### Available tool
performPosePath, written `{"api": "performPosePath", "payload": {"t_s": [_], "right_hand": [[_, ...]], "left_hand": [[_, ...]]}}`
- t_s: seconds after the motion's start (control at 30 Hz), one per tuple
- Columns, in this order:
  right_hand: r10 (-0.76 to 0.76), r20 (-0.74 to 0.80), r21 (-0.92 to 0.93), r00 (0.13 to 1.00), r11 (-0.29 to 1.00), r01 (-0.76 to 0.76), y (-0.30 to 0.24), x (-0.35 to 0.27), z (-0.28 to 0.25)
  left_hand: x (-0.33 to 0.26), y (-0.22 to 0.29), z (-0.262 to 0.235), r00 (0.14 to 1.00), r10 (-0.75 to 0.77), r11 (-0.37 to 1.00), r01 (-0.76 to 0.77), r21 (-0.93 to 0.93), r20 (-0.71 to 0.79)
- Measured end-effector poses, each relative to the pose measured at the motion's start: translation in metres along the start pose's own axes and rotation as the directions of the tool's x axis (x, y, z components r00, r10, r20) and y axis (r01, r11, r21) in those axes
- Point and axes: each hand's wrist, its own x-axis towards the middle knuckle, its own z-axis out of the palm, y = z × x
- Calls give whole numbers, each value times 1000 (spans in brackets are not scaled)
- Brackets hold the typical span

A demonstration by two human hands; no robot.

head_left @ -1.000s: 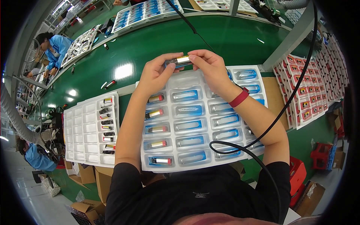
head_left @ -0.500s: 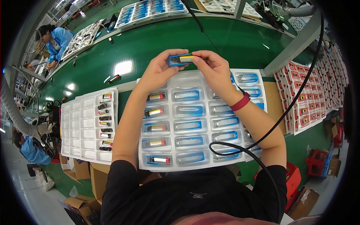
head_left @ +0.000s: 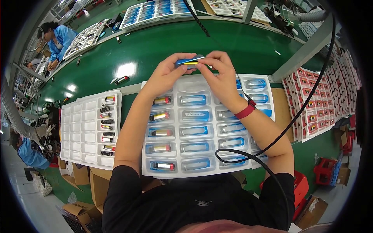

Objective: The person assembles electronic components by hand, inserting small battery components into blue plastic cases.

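Observation:
Above the far edge of the white blister tray (head_left: 177, 136), my left hand (head_left: 165, 77) grips a blue plastic casing (head_left: 189, 60) at its left end. The casing is tilted, its blue side turned up. A battery cell with a yellow edge (head_left: 191, 63) shows along its near side. My right hand (head_left: 221, 77) pinches the right end of the cell and casing; how far the cell sits inside is hidden. In the tray, blue casings (head_left: 193, 99) fill the middle and right columns. Parts with red-ended cells (head_left: 162, 166) lie in the left column.
A second white tray (head_left: 79, 128) at left holds cells with black parts in its right column. Stacked trays of red casings (head_left: 311, 103) stand at right. A black cable (head_left: 297, 116) loops over the main tray. Across the green bench (head_left: 155, 40), a person in blue (head_left: 62, 39) works.
Both hands have tipped the casing, so its open face with the cell now turns toward me and its blue side shows on top. My right fingers have shifted along the cell's edge.

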Motion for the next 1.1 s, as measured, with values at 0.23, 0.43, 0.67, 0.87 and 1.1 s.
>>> {"api": "performPosePath", "payload": {"t_s": [0.23, 0.43, 0.67, 0.87, 1.1], "right_hand": [[270, 69, 388, 960, 879, -275, 6, 7, 1], [-34, 159, -14, 987, 999, 36, -3, 11, -9], [-207, 165, -211, 964, 948, 239, -7, 7, -6], [-278, 246, -257, 929, 905, 339, -14, 6, -6], [-217, 322, -332, 922, 886, 324, -13, 3, -1]], "left_hand": [[-1, 2, 0, 999, -27, 999, 26, -33, -35], [-4, 3, -10, 998, -52, 943, 64, 326, -43], [-6, 11, -2, 996, 82, 844, -49, 534, -39], [-12, 25, -1, 931, 356, 581, -286, 762, 78], [-14, 20, -7, 971, 214, 503, -200, 841, 103]]}}
